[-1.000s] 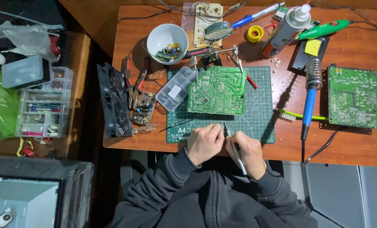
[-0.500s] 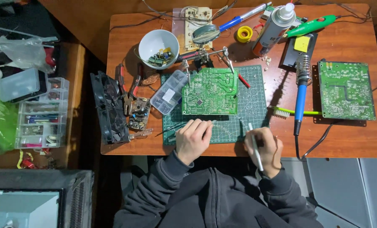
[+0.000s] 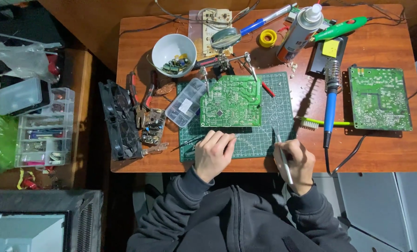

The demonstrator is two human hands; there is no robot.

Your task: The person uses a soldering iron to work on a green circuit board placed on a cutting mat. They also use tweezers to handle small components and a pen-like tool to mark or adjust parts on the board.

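Note:
My left hand [image 3: 213, 155] rests with curled fingers on the near edge of the green cutting mat [image 3: 273, 121], holding nothing I can see. My right hand [image 3: 294, 162] grips thin metal tweezers [image 3: 283, 156], tips pointing away over the mat's near right corner. A green circuit board [image 3: 231, 101] sits clamped in a helping-hands stand with a magnifier [image 3: 225, 38], just beyond both hands.
A blue soldering iron [image 3: 329, 109], a green brush [image 3: 322, 123] and a second circuit board [image 3: 378, 99] lie to the right. A white bowl of parts [image 3: 173, 52], spray can [image 3: 301, 31], small clear parts box [image 3: 185, 102], pliers [image 3: 140, 95] and black fans [image 3: 119, 120] crowd the left and back.
My hands have separated. The right hand with the tweezers moved right, from beside the left hand to the mat's right corner. The left hand stayed near the mat's front edge.

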